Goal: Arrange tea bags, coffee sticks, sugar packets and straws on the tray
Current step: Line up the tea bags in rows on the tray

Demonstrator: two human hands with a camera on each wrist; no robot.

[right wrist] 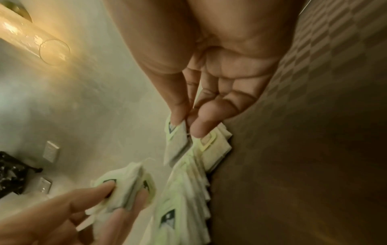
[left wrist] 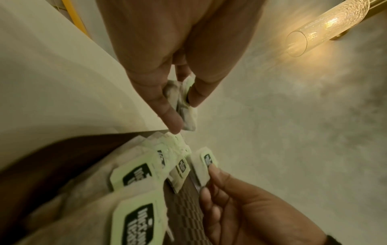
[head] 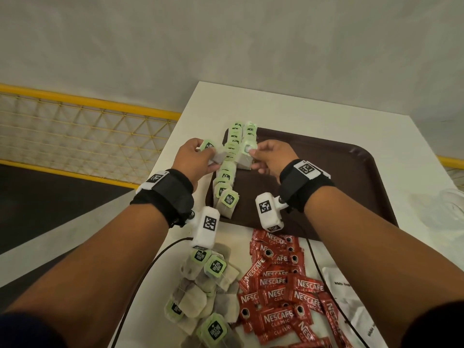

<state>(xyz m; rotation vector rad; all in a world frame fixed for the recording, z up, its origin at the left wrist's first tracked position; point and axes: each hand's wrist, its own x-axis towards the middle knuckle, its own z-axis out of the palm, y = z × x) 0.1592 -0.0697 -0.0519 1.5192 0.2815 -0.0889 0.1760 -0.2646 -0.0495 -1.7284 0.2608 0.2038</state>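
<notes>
- A long overlapping row of tea bags [head: 227, 169] with green tags runs along the left edge of the brown tray [head: 346, 177], from its near left corner to the far rim.
- A second, shorter row [head: 249, 136] lies just beside the first at the far end of the tray.
- The right hand [head: 270, 158] pinches one tea bag [head: 245, 156] by its tag end between thumb and forefinger, at the near end of that shorter row; whether the bag touches the tray surface I cannot tell.
- The left hand [head: 192, 156] holds a small stack of tea bags [head: 213, 153] between thumb and curled fingers, just left of the long row and over the tray's left edge.
- In the left wrist view that stack [left wrist: 184, 106] hangs pinched between the thumb and fingers above the row.
- The tray sits on a white bench [head: 426, 156], turned at a slant toward the far right.
- On the bench in front of the tray lies a loose heap of tea bags [head: 203, 290], and touching its right side a pile of red Nescafe coffee sticks [head: 281, 285].
- White sugar packets [head: 351, 295] lie to the right of the coffee sticks, partly hidden under the right forearm.
- Both wrists carry black straps with white marker blocks, and black cables [head: 150, 270] trail over the bench.
- A yellow mesh railing [head: 82, 136] stands to the left, beyond the bench.
</notes>
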